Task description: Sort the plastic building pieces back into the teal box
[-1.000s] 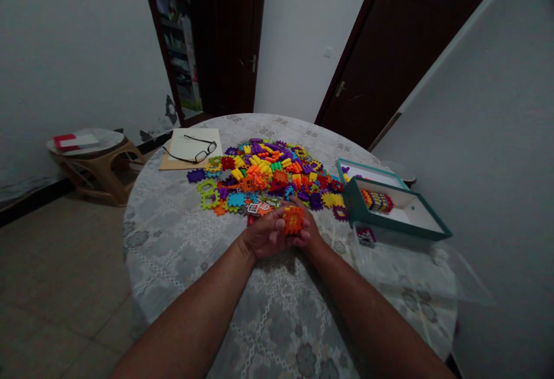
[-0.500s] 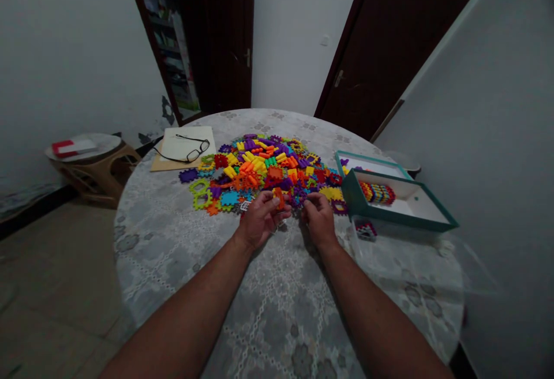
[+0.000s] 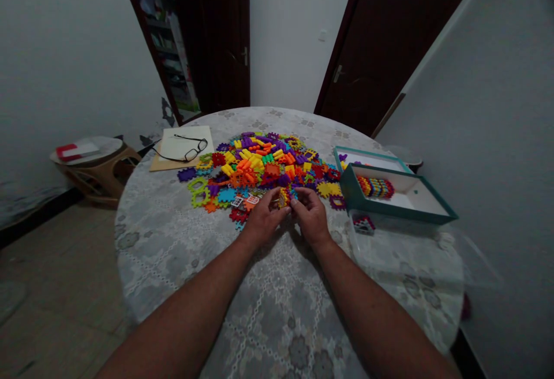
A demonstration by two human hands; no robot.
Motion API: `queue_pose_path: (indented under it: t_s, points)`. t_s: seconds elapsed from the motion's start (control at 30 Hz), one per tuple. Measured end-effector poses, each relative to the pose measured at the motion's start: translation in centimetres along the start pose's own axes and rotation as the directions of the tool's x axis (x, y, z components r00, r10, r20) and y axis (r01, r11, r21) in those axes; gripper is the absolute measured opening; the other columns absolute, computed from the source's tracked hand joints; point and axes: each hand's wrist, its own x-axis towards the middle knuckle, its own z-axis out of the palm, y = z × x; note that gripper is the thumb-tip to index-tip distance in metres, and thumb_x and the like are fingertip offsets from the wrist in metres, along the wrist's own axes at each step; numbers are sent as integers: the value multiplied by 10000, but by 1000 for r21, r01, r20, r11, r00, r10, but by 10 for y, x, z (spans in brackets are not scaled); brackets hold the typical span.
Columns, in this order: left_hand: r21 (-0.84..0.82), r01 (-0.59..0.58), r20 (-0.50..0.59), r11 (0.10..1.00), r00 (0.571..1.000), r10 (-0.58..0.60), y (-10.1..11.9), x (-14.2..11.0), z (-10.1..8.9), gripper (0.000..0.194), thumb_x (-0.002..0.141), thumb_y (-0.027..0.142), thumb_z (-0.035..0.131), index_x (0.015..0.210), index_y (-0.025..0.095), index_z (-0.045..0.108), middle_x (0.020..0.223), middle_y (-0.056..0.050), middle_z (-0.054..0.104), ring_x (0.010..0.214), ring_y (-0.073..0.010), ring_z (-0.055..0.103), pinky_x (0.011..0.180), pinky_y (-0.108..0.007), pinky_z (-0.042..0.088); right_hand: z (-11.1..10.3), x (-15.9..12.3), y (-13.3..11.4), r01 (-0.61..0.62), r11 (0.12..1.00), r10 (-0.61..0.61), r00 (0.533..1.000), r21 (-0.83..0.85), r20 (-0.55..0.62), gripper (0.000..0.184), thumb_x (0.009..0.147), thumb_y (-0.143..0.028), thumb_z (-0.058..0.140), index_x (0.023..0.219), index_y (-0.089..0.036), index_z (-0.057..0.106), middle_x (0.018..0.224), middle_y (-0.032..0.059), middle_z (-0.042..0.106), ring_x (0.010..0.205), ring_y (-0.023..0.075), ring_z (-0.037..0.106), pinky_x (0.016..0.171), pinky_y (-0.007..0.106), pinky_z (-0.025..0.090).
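Note:
Small toothed plastic building pieces make up a bright pile [image 3: 259,162] in the middle of the table. In front of it, my left hand [image 3: 264,217] is closed on a yellow-and-orange block of interlocking pieces [image 3: 284,197]. From the other side, my right hand [image 3: 312,217] pinches a blue toothed piece [image 3: 293,194] against that block. The fingers hide parts of both, and I cannot tell whether they are joined. White window-frame pieces [image 3: 252,199] and red toothed pieces [image 3: 239,215] lie just left of my left hand.
On the right stand an open green box [image 3: 402,210] with a row of joined pieces [image 3: 375,187] in it, its lid [image 3: 372,158] and a clear plastic tray [image 3: 389,246]. Eyeglasses [image 3: 191,153] rest on papers [image 3: 184,137] at the left. A stool [image 3: 101,174] stands beyond.
My right hand left the block, reached to the pile's front edge and came back with a blue piece. My left hand kept the block and turned it. The view tilted down slightly.

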Motion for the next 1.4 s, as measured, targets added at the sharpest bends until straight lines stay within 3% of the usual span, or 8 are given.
queue_pose_path:
  t_s: [0.17, 0.37, 0.5, 0.73, 0.9, 1.23, 1.33, 1.4]
  points:
    - [-58, -37, 43, 998, 998, 40, -6, 2, -1, 526, 857, 250, 851, 1357, 318, 701, 1407, -79, 761, 1311, -286, 715, 1220, -534, 519, -4, 1, -1, -22, 999, 21, 1000, 23, 22, 377, 843, -397, 862, 1163, -244, 734, 939, 13, 764, 790, 188, 687, 672, 291, 560]
    - [91, -17, -55, 996, 998, 22, -7, 5, -3, 506, 871, 331, 843, 1357, 257, 723, 1369, -125, 771, 1267, -320, 725, 1182, -530, 543, 0, -1, -4, -69, 991, 66, 997, 112, 35, 538, 887, -433, 853, 1366, -250, 690, 938, 5, 759, 750, 171, 679, 651, 283, 558]
    - [16, 22, -117, 1000, 993, -20, -5, 9, -3, 523, 836, 355, 882, 1326, 244, 737, 1319, -115, 788, 1212, -309, 743, 1152, -514, 558, 1, 0, 1, -89, 994, 88, 996, 57, 24, 503, 872, -426, 845, 1325, -238, 736, 1028, 36, 784, 718, 166, 655, 613, 289, 547]
    - [-290, 160, -22, 944, 985, -174, 6, 3, 3, 458, 877, 432, 880, 1277, 237, 771, 1189, -102, 813, 1066, -257, 780, 913, -367, 637, 1, -6, -2, 189, 968, -179, 981, -165, 77, 392, 959, -311, 733, 1347, -264, 713, 1246, 76, 779, 1123, 248, 743, 1012, 415, 602]
    - [-452, 217, 54, 865, 975, -217, 8, 3, 0, 442, 823, 465, 938, 1146, 196, 801, 1161, -110, 807, 1080, -258, 768, 846, -308, 626, -1, -11, -10, 408, 840, -334, 908, -358, 253, 344, 981, -213, 647, 1306, -277, 739, 1227, 75, 752, 1112, 241, 716, 975, 393, 589]
    - [-523, 278, 98, 806, 959, -268, 4, 1, 0, 427, 797, 500, 974, 1007, 181, 784, 987, -55, 766, 891, -174, 716, 719, -230, 584, -3, -7, -5, 577, 653, -417, 814, -490, 404, 402, 922, -92, 527, 1234, -239, 733, 1140, 91, 778, 1080, 275, 682, 983, 432, 563]
    - [-511, 283, 68, 812, 955, -290, -2, 1, -1, 341, 867, 455, 929, 992, 184, 763, 945, -38, 759, 845, -159, 713, 697, -224, 590, 1, -8, -6, 566, 665, -397, 821, -487, 411, 330, 945, -116, 530, 1175, -244, 730, 1114, 87, 771, 1071, 269, 694, 989, 427, 566]
    - [-555, 287, 51, 781, 949, -312, -1, 2, -1, 266, 918, 405, 883, 971, 183, 748, 928, -42, 763, 846, -171, 732, 715, -251, 624, 1, -8, -5, 501, 712, -397, 865, -492, 307, 257, 969, -153, 547, 1134, -249, 718, 1099, 77, 749, 1041, 249, 704, 950, 393, 581]
